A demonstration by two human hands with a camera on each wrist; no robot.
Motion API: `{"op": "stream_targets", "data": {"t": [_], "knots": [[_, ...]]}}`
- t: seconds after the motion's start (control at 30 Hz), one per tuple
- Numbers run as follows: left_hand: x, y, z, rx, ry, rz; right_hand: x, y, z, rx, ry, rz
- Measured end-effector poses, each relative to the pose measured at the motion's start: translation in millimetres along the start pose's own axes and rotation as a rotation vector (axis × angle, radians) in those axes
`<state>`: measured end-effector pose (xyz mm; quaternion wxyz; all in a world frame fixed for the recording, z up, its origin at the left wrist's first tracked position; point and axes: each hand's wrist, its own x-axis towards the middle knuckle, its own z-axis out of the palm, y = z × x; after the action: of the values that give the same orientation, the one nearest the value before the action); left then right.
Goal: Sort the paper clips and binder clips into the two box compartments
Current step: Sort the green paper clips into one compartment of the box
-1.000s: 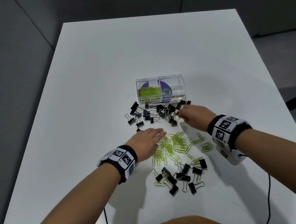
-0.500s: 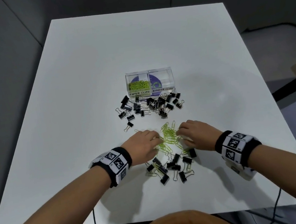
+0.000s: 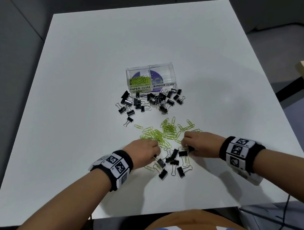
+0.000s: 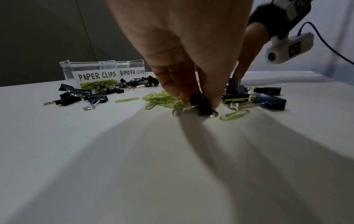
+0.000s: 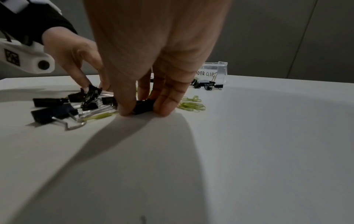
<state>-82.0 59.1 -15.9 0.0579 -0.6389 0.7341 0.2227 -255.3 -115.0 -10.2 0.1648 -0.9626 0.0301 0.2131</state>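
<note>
Both hands are down at the near pile, palms down, fingers pointing at the table [image 3: 155, 40]. Left hand [image 3: 144, 152]: fingers and thumb pinch one black binder clip [image 4: 201, 103] that sits on the surface, its wire handles lying flat. Right hand [image 3: 199, 143]: thumb and fingers pinch a second black clip [image 5: 144, 106], also on the surface. The near pile of binder clips [image 3: 172, 163] lies between the two hands, roughly nine or ten in all; exact count uncertain because of overlap. A far pile of binder clips [image 3: 151, 101], about twenty-five, lies just in front of the box [image 3: 151, 78]. Loose green paper clips [image 3: 167, 132] are spread between the two piles, several dozen, too tangled to count. The box is clear, with two compartments labelled PAPER CLIPS and BINDER CLIPS; the left one holds a heap of green paper clips, and no clips show in the right one. Both wrists carry black bands with square printed markers, and a cable trails from the right one. The table is white and matte; grey walls stand behind it.
</note>
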Motion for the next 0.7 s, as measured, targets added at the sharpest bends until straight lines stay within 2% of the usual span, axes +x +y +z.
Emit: {"op": "stream_targets", "data": {"t": [0.1, 0.5, 0.7], "knots": [[2, 0, -3, -0.015, -0.015, -0.052, 0, 0, -7, -0.014, 0.045, 0.034], [14, -6, -17, -0.241, -0.076, -0.242, 10, -8, -26, -0.018, 0.043, 0.155], [17, -7, -25, -0.301, -0.142, -0.294, 9, -10, -20, 0.004, 0.054, 0.070]]}}
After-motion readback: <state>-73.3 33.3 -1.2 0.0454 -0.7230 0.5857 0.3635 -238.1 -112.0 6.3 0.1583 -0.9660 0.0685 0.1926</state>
